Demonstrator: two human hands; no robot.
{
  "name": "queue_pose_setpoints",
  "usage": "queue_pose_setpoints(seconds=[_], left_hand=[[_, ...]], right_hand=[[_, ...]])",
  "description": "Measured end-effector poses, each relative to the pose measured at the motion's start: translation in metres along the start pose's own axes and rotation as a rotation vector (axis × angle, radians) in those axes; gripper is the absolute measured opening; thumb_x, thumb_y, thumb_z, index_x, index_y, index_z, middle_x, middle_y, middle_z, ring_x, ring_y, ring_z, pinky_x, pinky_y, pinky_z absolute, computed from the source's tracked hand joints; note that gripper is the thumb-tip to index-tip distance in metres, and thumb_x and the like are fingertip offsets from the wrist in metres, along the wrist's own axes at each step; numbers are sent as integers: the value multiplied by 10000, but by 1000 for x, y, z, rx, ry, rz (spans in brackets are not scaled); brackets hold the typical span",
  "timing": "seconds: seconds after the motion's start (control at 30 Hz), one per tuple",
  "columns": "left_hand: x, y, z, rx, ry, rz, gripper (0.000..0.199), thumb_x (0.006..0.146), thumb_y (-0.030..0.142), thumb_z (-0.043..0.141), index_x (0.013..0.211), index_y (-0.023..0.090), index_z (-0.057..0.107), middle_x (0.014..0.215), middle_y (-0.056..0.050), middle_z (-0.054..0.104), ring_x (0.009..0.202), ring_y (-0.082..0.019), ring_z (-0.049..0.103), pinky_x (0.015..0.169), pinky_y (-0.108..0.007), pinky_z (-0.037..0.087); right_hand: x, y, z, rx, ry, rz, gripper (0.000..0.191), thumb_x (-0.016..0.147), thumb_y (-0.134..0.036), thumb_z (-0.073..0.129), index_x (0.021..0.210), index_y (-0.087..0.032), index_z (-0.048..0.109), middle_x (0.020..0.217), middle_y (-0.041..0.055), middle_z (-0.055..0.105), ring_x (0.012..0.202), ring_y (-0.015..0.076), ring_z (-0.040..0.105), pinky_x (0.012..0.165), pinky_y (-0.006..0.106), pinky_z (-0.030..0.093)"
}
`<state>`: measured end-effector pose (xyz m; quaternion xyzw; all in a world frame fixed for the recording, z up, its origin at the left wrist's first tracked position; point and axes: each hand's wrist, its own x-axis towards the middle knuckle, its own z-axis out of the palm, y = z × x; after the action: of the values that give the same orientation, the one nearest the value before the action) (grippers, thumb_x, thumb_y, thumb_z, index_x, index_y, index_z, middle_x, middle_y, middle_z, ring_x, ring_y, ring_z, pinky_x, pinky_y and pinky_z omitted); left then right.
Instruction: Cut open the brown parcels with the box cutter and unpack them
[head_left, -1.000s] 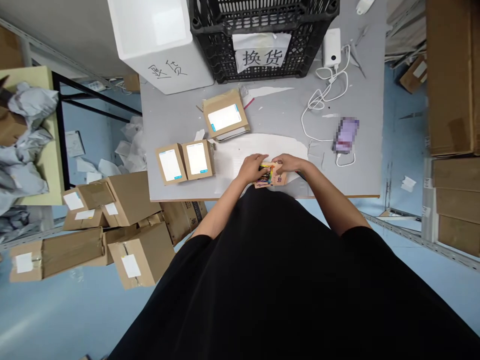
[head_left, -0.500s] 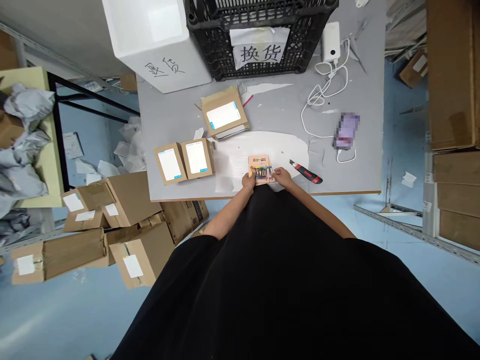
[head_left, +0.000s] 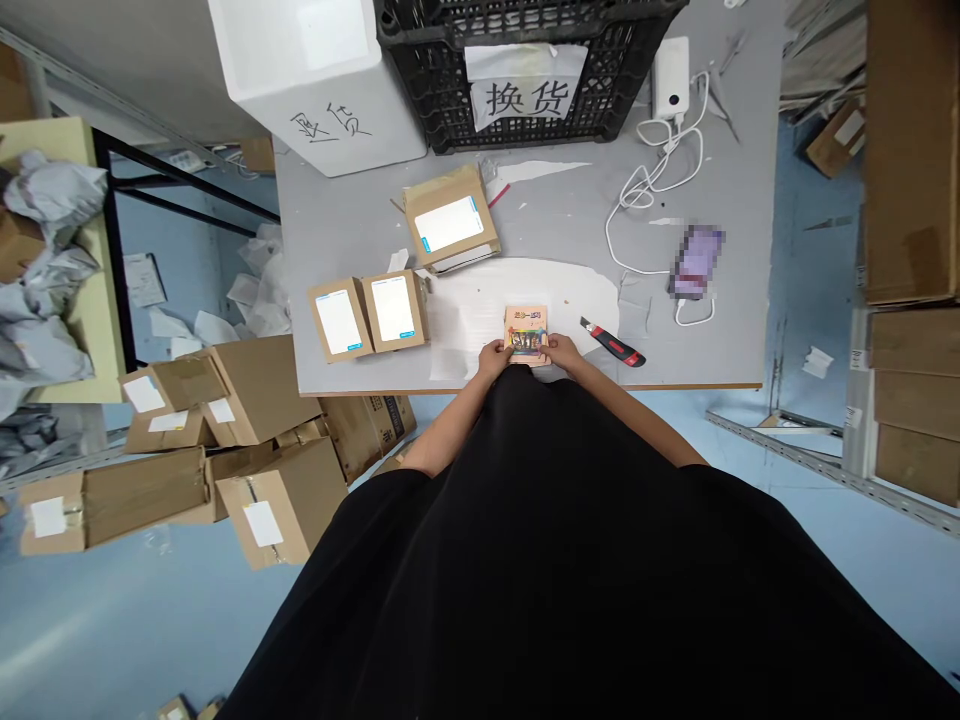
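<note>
A small pink printed package [head_left: 526, 318] is at the near edge of the table [head_left: 720, 350], right in front of the person's black top [head_left: 570, 540], its face turned up with dark lettering above a colourful picture. The left hand [head_left: 493, 358] has its fingers pinching the package's lower left side, and the right hand [head_left: 562, 352] pinches the lower right side; whether the package rests on the surface or is lifted slightly cannot be told. Behind it a white sheet [head_left: 581, 283] lies flat on the table. A red and black utility knife [head_left: 616, 345] lies aslant just beside the right hand, its tip pointing away to the left. To the left, two small cardboard boxes [head_left: 394, 310] stand side by side, each with a white label on top, and farther back a third labelled carton [head_left: 450, 218] sits tilted askew. At the rear are a white plastic bin [head_left: 352, 150] with handwritten characters and, close on its right, a black mesh crate [head_left: 442, 110] bearing a paper sign [head_left: 529, 100]. On the right side, a white cable [head_left: 637, 198] runs in loops from a white power bank [head_left: 671, 78] towards a purple phone [head_left: 696, 262], blurred out. More cartons [head_left: 262, 390] are piled beside the table's left end, over a blue floor [head_left: 112, 630].
</note>
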<state>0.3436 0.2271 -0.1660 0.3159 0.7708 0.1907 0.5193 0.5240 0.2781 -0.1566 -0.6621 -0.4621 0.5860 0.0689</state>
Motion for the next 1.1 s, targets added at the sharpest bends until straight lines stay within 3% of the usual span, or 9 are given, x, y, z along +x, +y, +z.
queue_pose_setpoints(seconds=[0.1, 0.2, 0.27, 0.33, 0.43, 0.53, 0.77, 0.9, 1.1], left_hand=[[-4, 1, -11, -30, 44, 115, 229, 744, 225, 719, 969, 187, 706, 933, -10, 724, 817, -157, 647, 795, -274, 506], [-9, 6, -19, -22, 152, 352, 234, 690, 162, 736, 918, 207, 704, 965, -10, 679, 746, -130, 590, 759, -268, 501], [-11, 9, -19, -52, 157, 455, 202, 717, 164, 718, 912, 213, 698, 996, -25, 655, 735, -127, 584, 723, -267, 504], [-10, 10, -15, -84, 135, 453, 186, 745, 175, 707, 925, 218, 694, 1008, -38, 646, 774, -139, 608, 730, -270, 516], [-5, 8, -6, -91, 131, 343, 185, 754, 184, 718, 934, 213, 686, 972, -37, 650, 791, -149, 630, 791, -290, 528], [-1, 7, -1, -89, 122, 281, 172, 761, 213, 731, 922, 202, 674, 932, -26, 664, 757, -143, 629, 802, -292, 525], [-8, 20, -5, 8, 92, 265, 169, 839, 244, 652, 1000, 198, 677, 1053, -35, 725, 833, -150, 638, 848, -264, 509], [-13, 26, -8, 76, 76, 239, 203, 848, 245, 649, 1045, 206, 674, 1051, -20, 742, 865, -162, 649, 853, -259, 498], [-27, 31, -11, 160, 85, 325, 163, 879, 342, 647, 995, 227, 652, 954, -3, 731, 817, -155, 637, 782, -242, 474]], right_hand=[[-3, -6, -10, -8, -7, -157, 127, 683, -168, 660, 796, -189, 608, 730, -3, 631, 742, 172, 606, 737, 294, 494], [-8, -11, -18, -116, 93, -438, 148, 676, -142, 632, 815, -192, 625, 839, 29, 598, 788, 185, 572, 777, 320, 484], [-11, -11, -20, -186, 164, -526, 183, 709, -134, 583, 868, -198, 648, 893, 46, 574, 777, 188, 556, 756, 319, 474], [-12, -9, -19, -230, 201, -509, 202, 747, -148, 557, 913, -208, 655, 856, 39, 562, 743, 191, 541, 726, 317, 461], [-9, -2, -16, -249, 200, -403, 105, 782, -220, 585, 876, -216, 631, 746, 14, 558, 715, 201, 538, 717, 323, 457], [-5, 4, -13, -222, 197, -361, 82, 794, -274, 608, 849, -213, 608, 754, 21, 580, 737, 212, 561, 749, 345, 481], [-5, 0, -13, -274, 223, -373, 91, 831, -255, 595, 895, -200, 629, 923, 65, 581, 896, 226, 589, 913, 371, 485], [-8, -2, -14, -293, 198, -361, 120, 847, -245, 582, 932, -190, 646, 971, 78, 603, 934, 231, 597, 923, 363, 478], [-9, -4, -14, -199, 217, -278, 166, 853, -266, 574, 981, -191, 649, 928, 58, 665, 916, 222, 627, 920, 355, 486]])
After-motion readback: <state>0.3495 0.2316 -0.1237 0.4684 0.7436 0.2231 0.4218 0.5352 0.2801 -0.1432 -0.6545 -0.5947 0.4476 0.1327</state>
